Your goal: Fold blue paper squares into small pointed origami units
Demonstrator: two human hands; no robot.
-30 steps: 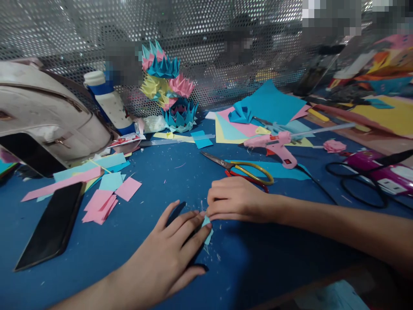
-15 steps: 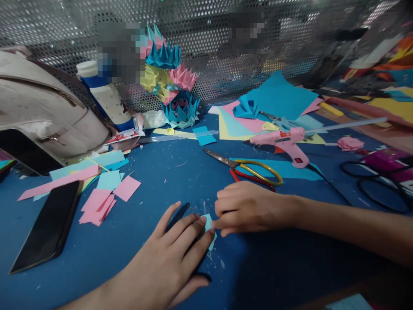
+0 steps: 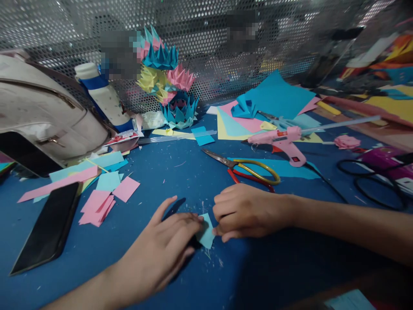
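A small light blue piece of paper (image 3: 206, 233) lies on the blue tabletop between my two hands. My left hand (image 3: 172, 241) reaches across from the left, palm down. Its fingertips rest on the paper's upper left edge, with the little finger raised and apart and the thumb below, off the paper. From the right comes my right hand (image 3: 243, 211), its fingers curled and pinched together at the paper's right edge. Just beyond it are scissors (image 3: 240, 165) with yellow and red handles, partly behind the knuckles.
Pink paper squares (image 3: 97, 207) and a phone (image 3: 48, 228) lie to the left. A pink glue gun (image 3: 284, 140) rests behind the scissors, its cord trailing right. Folded paper flowers (image 3: 179, 110), a bottle (image 3: 105, 97) and a backpack (image 3: 48, 99) stand along the perforated metal panel (image 3: 206, 51).
My left fingers have drawn back left, uncovering more of the light blue paper, and the thumb has come in closer. My right hand stays at the paper's right edge.
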